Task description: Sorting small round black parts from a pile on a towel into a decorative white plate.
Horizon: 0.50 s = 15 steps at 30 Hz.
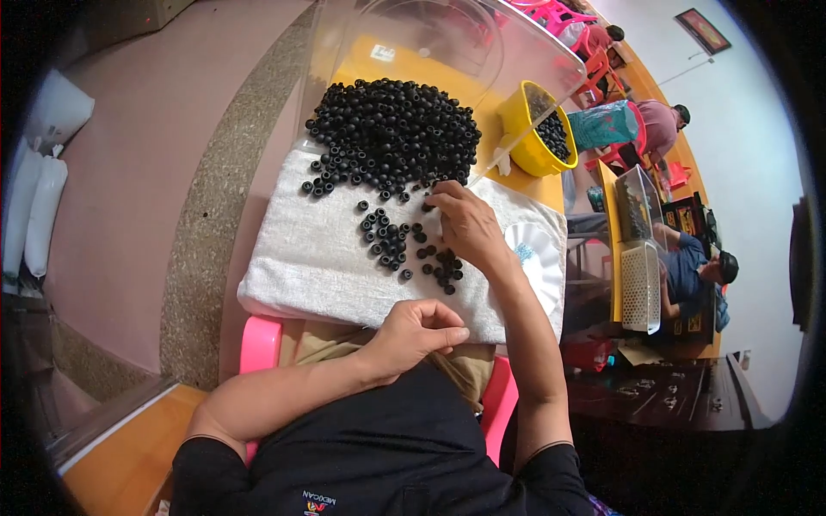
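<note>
A large heap of small round black parts with holes through them (396,129) spreads from a clear plastic bin (533,39) onto a white towel (297,258). Smaller loose groups of the same parts lie nearer to me on the cloth. At the near right edge of the heap is my right hand (469,224), its fingers curled down with the tips at a black part; whether they grip it is hidden. Closer to my body, over the towel's near edge, my left hand (417,335) is closed, thumb against fingers. What it holds, if anything, does not show.
Right of the bin, a yellow bucket (535,159) holds more black parts on the yellow table (486,163). A white fluted paper plate (535,258) lies by my right forearm. Several people sit at tables further right, near a white perforated basket (641,288). White sacks (41,211) stand far left.
</note>
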Tool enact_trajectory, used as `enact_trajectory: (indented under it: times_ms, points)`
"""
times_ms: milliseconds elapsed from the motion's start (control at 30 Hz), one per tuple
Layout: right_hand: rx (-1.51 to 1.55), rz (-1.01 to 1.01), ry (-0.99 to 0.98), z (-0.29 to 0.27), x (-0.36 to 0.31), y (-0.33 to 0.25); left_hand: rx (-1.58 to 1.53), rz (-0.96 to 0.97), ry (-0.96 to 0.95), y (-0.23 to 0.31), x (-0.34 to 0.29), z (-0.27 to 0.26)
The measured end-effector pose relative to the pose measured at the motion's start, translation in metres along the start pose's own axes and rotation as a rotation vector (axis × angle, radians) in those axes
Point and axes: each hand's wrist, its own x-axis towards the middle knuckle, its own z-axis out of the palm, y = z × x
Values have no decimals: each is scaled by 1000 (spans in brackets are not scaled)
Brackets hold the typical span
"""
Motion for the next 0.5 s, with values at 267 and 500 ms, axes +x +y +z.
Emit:
enact_trajectory:
  times_ms: [267, 500]
  points:
    - [70, 6, 83, 3, 10, -7, 23, 6, 5, 0, 0, 1]
    - [-99, 42, -18, 17, 29, -8, 5, 6, 7, -1, 0, 0]
